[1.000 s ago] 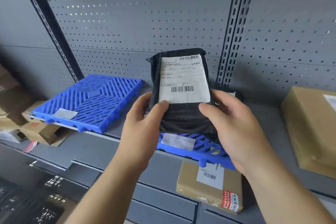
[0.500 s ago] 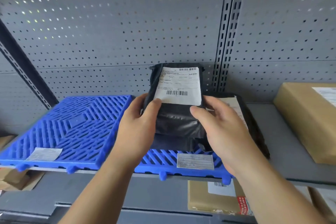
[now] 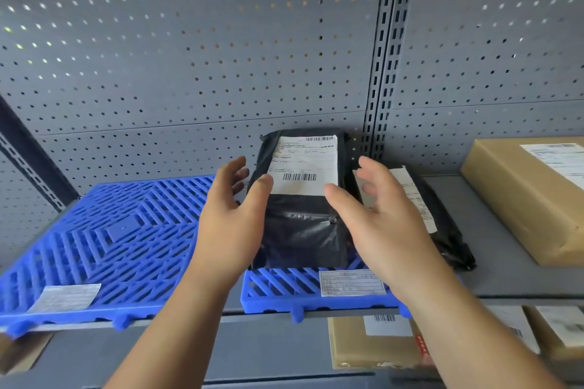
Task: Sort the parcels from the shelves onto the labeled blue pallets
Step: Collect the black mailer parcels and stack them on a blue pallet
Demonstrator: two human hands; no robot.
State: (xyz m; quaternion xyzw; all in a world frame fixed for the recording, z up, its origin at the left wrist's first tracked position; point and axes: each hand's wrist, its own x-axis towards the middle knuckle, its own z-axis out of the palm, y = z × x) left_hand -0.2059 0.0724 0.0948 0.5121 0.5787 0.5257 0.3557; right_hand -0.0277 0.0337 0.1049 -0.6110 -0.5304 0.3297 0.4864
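A black plastic parcel [image 3: 300,230] with a white barcode label lies on the right blue pallet [image 3: 284,290], which carries a paper label on its front edge. My left hand [image 3: 232,221] hovers at the parcel's left side with fingers spread, holding nothing. Opposite it, my right hand [image 3: 376,221] is spread at the parcel's right side, also holding nothing. A second black parcel [image 3: 442,224] lies partly behind my right hand on the same pallet. The left blue pallet [image 3: 104,237] bears no parcels, only a label at its front.
A brown cardboard box [image 3: 531,199] stands on the grey shelf at the right. More brown boxes [image 3: 373,341] sit on the shelf below. A perforated grey back panel and a slotted upright [image 3: 384,73] close off the rear.
Both hands have let go of the black parcel, which now lies flat on the right pallet. The fingers have opened and drawn apart from its sides.
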